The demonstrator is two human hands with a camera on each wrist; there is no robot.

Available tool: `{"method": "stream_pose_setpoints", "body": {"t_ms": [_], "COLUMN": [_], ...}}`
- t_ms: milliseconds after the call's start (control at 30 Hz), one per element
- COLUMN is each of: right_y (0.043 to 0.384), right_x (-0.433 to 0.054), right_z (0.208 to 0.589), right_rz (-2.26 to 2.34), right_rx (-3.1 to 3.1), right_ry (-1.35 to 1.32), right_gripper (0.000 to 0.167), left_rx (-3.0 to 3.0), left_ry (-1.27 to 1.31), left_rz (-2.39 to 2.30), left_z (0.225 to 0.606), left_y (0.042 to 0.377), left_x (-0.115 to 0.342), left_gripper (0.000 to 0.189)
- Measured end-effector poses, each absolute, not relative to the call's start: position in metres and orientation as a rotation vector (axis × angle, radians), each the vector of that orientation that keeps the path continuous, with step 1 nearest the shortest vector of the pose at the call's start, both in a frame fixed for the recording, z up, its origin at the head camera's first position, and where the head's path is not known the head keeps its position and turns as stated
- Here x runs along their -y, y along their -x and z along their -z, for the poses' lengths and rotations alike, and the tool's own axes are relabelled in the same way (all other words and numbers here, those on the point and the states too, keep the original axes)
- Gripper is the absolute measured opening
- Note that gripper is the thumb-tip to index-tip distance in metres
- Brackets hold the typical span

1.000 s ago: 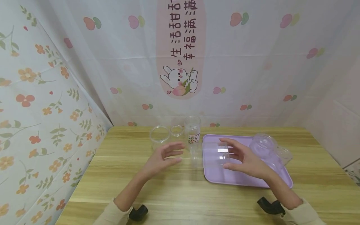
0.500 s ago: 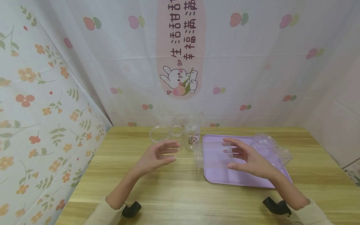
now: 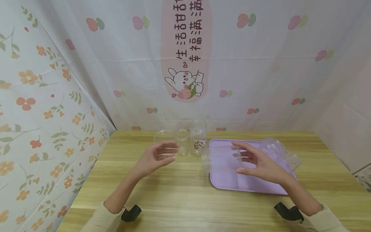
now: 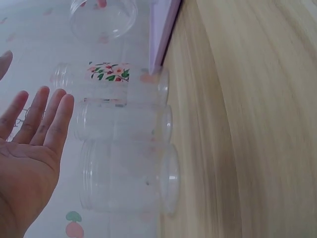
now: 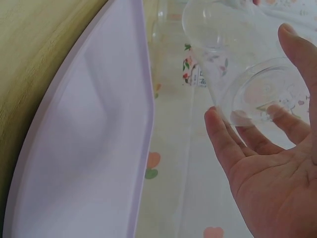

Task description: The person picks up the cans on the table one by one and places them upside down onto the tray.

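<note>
A clear plastic jar (image 3: 221, 161) lies on its side in the air, partly over the tray's left edge. My right hand (image 3: 259, 165) grips its flat end; in the right wrist view, thumb and fingers spread around the jar's base (image 5: 265, 91). My left hand (image 3: 155, 160) hovers to the left with fingers extended and nothing in it. Behind it stand a wide clear jar (image 4: 126, 176), a narrow clear jar (image 3: 182, 143) and a taller one with a floral label (image 3: 198, 140). The left hand partly hides the wide jar in the head view.
A lilac tray (image 3: 246, 185) rests on the wooden table (image 3: 185, 206), right of centre. Clear round containers (image 3: 272, 149) sit at its right end, and another clear piece (image 3: 292, 160) overlaps its right edge. A printed curtain (image 3: 261, 74) hangs behind the table.
My left hand has moved left, away from the held jar. My right hand and that jar have shifted slightly right, further over the tray.
</note>
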State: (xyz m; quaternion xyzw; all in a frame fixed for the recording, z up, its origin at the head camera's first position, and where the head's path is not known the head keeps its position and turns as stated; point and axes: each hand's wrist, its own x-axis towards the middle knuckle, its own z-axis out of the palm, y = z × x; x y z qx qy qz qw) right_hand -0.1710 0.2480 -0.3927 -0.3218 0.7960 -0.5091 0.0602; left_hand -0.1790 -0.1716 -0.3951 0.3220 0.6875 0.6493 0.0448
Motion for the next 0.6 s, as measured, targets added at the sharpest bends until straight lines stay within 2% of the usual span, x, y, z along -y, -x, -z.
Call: {"method": "stream_pose_setpoints", "body": {"t_ms": [600], "right_y": [0.172], "right_x": [-0.254], "right_z": [0.385], "right_rz": [1.457], "right_rx": [-2.462], "right_ry": [0.981], "right_gripper": [0.083], "left_rx": [-2.150], "left_ry": [-1.023], "left_rz": [-2.066], "left_z": [0.390], "left_y": [0.189], "left_x": [0.184], "left_gripper": [0.044]}}
